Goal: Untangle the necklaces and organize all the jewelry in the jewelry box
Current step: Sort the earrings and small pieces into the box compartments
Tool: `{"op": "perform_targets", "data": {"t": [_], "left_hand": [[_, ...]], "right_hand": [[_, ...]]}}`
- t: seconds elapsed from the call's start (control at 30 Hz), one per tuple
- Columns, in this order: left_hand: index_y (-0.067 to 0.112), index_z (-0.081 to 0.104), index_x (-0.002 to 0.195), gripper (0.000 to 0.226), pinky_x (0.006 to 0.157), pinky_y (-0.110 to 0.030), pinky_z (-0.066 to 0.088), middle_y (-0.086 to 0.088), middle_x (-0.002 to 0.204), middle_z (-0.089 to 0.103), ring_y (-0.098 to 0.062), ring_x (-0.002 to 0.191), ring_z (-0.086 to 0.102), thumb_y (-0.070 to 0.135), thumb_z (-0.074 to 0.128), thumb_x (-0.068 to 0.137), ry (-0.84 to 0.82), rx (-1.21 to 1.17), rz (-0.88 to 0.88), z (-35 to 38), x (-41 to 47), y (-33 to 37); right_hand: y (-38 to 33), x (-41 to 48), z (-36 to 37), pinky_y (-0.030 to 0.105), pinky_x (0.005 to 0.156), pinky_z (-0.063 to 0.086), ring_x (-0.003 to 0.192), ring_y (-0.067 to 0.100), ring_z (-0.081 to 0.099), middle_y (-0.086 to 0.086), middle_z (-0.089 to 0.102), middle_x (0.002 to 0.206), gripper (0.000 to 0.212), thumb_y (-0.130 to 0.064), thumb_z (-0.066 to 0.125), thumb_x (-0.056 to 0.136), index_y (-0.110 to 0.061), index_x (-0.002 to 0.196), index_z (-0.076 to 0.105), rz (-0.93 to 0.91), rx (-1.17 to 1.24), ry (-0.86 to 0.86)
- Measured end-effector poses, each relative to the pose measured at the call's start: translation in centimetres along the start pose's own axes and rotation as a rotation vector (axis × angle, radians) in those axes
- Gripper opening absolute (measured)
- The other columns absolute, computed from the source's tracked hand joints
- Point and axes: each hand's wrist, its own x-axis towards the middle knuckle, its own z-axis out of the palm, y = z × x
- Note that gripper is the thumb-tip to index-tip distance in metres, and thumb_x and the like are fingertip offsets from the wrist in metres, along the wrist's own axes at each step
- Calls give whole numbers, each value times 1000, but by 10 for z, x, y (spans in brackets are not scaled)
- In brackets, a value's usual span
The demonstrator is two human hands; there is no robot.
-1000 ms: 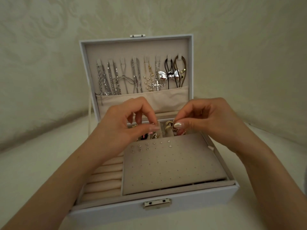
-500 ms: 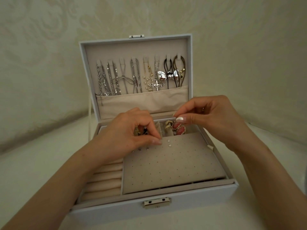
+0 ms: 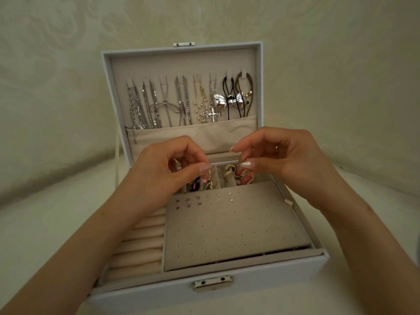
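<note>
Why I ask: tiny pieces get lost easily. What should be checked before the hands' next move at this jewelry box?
1. Lid stands open: ok.
2. Necklaces hang in a row inside the lid: ok.
3. Earring panel has free holes below the studs: ok.
4. Ring rolls have free slots: ok.
5. Left hand pinches a piece securely: cannot tell, it is too small to see.
6. Right hand holds anything above the rear compartments: cannot tell.
</note>
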Motion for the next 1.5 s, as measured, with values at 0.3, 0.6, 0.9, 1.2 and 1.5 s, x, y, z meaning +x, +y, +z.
{"op": "perform_targets", "data": {"t": [0.3, 0.6, 0.9, 1.2, 1.5], "left_hand": [[27, 65, 74, 16, 58, -21, 42, 11, 69, 66, -1, 59, 53, 15, 76, 71, -16, -4, -26, 0, -1, 2], [25, 67, 71, 10, 56, -11, 40, 7, 69, 66, -1, 59, 51, 22, 75, 76, 56, 1, -43, -1, 0, -3], [22, 68, 71, 9, 56, -10, 40, 9, 66, 66, 1, 58, 53, 15, 73, 74, -9, -32, -44, -1, -1, 0], [25, 69, 74, 12, 64, -7, 40, 19, 73, 62, 2, 71, 55, 17, 79, 73, -225, 69, 64, 6, 5, -1], [30, 69, 70, 4, 74, -24, 44, 12, 77, 60, -9, 83, 53, 32, 72, 69, -252, 173, 184, 10, 6, -9]], "right_hand": [[-2, -2, 2, 33, 65, 60, 68, 25, 68, 8, 70, 78, 30, 14, 62, 78, -13, 88, 72, 1, 57, -55], [-1, -2, 6, 33, 67, 60, 70, 27, 67, 9, 69, 75, 28, 12, 65, 76, -13, 86, 73, 5, 75, -76], [-2, -2, 9, 32, 70, 58, 69, 16, 66, 4, 70, 76, 29, 12, 66, 74, -13, 86, 72, -4, 39, -101], [1, -1, 8, 40, 72, 57, 73, 23, 66, 3, 69, 77, 35, 15, 69, 72, -18, 84, 72, 3, -7, -82], [1, 0, 6, 33, 69, 59, 73, 30, 67, 7, 69, 77, 33, 15, 69, 72, -16, 83, 72, 28, 28, -59]]}}
